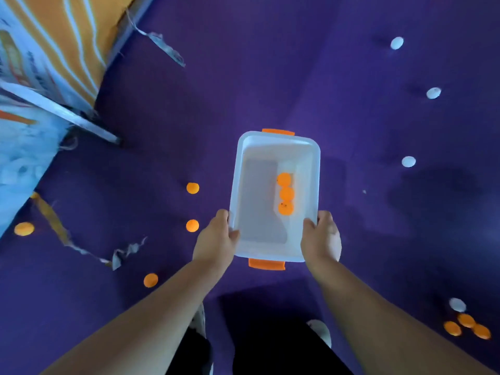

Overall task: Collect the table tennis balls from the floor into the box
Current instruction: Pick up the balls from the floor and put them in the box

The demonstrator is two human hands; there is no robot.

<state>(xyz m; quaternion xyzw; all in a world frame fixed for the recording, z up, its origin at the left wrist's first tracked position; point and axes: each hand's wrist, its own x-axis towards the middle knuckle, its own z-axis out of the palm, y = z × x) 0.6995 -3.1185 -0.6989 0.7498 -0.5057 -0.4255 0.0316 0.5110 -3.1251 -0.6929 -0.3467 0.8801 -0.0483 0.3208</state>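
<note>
I hold a white plastic box (243,169) with orange end handles above the purple floor. My left hand (215,238) grips its left rim and my right hand (322,236) grips its right rim. Three orange balls (285,194) lie in a row inside the box. Orange balls rest on the floor to the left: one (192,188), a second (192,225), a third (150,280), and one far left (24,228). White balls (408,161) lie scattered to the right. A cluster of three orange balls (466,327) with a white one (457,305) sits at the lower right.
A banner barrier (54,50) on a metal frame (67,115) stands at the upper left. Torn tape strips (121,255) lie on the floor to the left. My legs and shoes (320,331) are below the box.
</note>
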